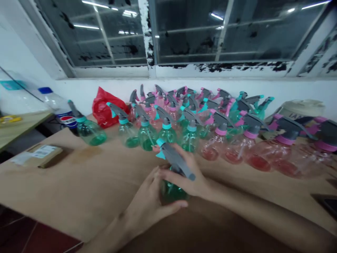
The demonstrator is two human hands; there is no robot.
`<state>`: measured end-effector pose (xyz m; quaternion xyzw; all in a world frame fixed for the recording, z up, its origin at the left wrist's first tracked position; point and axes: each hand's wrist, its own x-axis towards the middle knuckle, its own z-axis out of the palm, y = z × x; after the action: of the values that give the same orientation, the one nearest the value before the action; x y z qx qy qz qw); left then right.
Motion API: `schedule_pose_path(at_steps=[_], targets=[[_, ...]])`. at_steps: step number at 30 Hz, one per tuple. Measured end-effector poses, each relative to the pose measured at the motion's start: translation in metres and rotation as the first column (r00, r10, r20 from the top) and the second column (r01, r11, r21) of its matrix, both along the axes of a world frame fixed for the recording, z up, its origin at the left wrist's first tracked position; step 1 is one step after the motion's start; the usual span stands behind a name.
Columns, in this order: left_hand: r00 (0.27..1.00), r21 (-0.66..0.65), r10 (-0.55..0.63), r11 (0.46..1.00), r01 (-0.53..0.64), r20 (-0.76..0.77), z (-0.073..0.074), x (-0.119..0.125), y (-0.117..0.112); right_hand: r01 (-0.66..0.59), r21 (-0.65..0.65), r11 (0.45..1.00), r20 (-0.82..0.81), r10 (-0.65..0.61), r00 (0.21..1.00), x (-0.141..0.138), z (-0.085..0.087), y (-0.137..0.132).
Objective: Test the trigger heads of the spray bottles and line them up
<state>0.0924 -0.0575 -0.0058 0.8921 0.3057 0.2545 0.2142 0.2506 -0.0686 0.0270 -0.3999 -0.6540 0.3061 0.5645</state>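
Observation:
Near the table's front edge, a green spray bottle (173,189) with a grey and turquoise trigger head (175,158) is between my hands. My left hand (151,196) wraps around the bottle's body from the left, its thumb across the near side. Around the neck, just under the spray head, my right hand (188,172) is closed, partly hiding the collar. Just beyond stands a row of green spray bottles (167,133) with turquoise collars. To the right the row goes on with pink spray bottles (238,147) with pink collars.
Several more spray bottles crowd behind the row, against the wall. A red plastic bag (106,107) and a lone green spray bottle (91,131) stand left, near a Pepsi bottle (61,110). A small cardboard box (43,154) lies on the wooden table (86,189). Windows rise behind.

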Motion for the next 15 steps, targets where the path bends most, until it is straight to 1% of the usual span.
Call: schedule_pose_path(at_steps=[3,4,5,6,8,9,10,11,12,13,15], targets=[[0.989,0.05,0.142,0.988,-0.144,0.045,0.004,-0.034,0.003,-0.022,0.049,0.999,0.036,0.02,0.999,-0.04,0.005,0.02],[0.982,0.075,0.178,0.98,-0.182,0.058,0.004,-0.047,0.006,-0.03,0.075,0.997,0.079,0.024,0.997,-0.05,0.006,0.025],[0.98,0.081,0.194,0.977,-0.197,0.047,0.005,-0.06,0.009,-0.058,0.1,0.993,0.141,0.043,0.989,-0.059,0.009,0.031],[0.979,0.094,0.2,0.975,-0.203,0.038,0.005,-0.073,0.013,-0.097,0.115,0.989,0.218,0.07,0.973,-0.065,0.011,0.035],[0.962,0.112,0.268,0.956,-0.273,0.059,0.005,-0.1,0.023,-0.187,0.101,0.977,0.386,0.135,0.912,-0.073,0.019,0.044],[0.944,0.116,0.318,0.938,-0.326,0.085,0.005,-0.113,0.03,-0.208,0.076,0.975,0.46,0.151,0.875,-0.075,0.023,0.049],[0.926,0.131,0.364,0.918,-0.375,0.103,0.005,-0.126,0.037,-0.201,0.049,0.978,0.515,0.148,0.845,-0.075,0.029,0.054],[0.91,0.138,0.397,0.901,-0.412,0.12,0.005,-0.138,0.045,-0.175,0.027,0.984,0.548,0.132,0.826,-0.075,0.035,0.06],[0.9,0.138,0.417,0.891,-0.432,0.128,0.005,-0.148,0.054,-0.122,0.021,0.992,0.563,0.089,0.821,-0.074,0.042,0.066],[0.895,0.143,0.426,0.886,-0.442,0.13,0.005,-0.158,0.064,-0.067,0.058,0.996,0.574,0.022,0.819,-0.074,0.05,0.073],[0.881,0.177,0.45,0.865,-0.47,0.145,0.003,-0.173,0.084,0.016,0.189,0.982,0.584,-0.125,0.802,-0.073,0.066,0.091]])
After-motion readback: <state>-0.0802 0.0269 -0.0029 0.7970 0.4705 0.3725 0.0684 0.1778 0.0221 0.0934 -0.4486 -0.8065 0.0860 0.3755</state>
